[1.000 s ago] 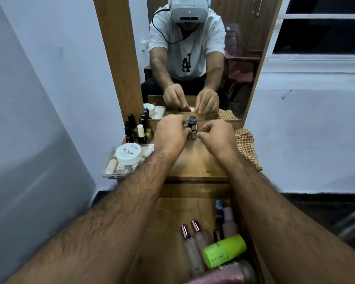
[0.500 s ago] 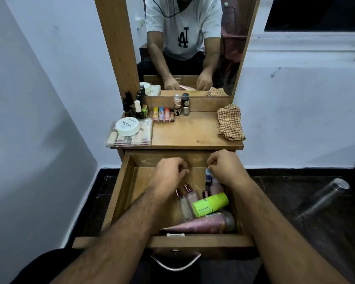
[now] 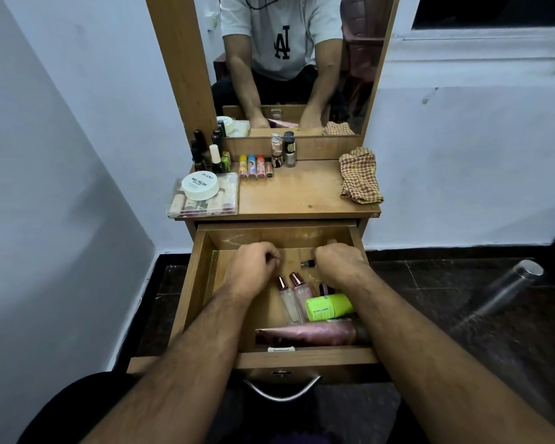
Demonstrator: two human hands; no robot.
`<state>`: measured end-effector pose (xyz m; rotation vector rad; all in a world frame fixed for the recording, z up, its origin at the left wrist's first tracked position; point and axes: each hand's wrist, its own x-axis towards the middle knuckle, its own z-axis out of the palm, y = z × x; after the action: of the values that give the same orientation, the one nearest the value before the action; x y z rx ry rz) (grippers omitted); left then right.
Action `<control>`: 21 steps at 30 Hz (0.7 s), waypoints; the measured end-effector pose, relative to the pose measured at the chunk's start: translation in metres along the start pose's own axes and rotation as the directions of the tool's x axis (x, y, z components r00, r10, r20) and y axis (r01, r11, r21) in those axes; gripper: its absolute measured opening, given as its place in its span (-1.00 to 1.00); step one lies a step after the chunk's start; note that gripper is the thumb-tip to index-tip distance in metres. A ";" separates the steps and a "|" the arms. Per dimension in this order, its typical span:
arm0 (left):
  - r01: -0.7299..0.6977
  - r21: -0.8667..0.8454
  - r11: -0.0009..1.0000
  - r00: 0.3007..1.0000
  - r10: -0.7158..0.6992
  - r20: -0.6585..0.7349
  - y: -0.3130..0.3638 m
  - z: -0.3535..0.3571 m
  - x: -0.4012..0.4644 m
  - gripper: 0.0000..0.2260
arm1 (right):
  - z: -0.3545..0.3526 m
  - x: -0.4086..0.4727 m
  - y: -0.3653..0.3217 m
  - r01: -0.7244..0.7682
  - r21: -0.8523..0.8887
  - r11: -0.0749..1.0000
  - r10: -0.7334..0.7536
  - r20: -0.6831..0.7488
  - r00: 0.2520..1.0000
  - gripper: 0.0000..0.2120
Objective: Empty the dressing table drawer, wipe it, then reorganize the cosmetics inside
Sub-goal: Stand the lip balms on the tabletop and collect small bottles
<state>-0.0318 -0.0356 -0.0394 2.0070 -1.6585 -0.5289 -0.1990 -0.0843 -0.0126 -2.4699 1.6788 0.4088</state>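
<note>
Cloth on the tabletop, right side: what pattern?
The cloth is checked, brownish-red on yellow-cream. Head view shows it best.

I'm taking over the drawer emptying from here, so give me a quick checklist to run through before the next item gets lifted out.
1. Drawer pulled fully open: ok.
2. Right hand has a firm hold on the small dark bottle: cannot tell, fingers hide most of it.
3. Left hand free to take something: cannot tell, fingers curled, contents hidden.
4. Bare space on the table top for more items: ok.
5. Wiping cloth within reach on the top: ok.
6. Drawer emptied: not ok, green bottle, two clear bottles and pink tube remain.
</note>
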 end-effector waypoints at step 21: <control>-0.618 0.271 0.738 0.764 0.482 0.429 0.059 0.021 0.005 -0.62 | -0.025 -0.011 0.058 0.023 0.653 0.757 0.155 -0.213 0.965 -0.83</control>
<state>-0.0900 -0.0521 -0.0212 1.5653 -2.6396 -0.3258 -0.2524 -0.1029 0.0172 -1.9835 1.6203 -0.4582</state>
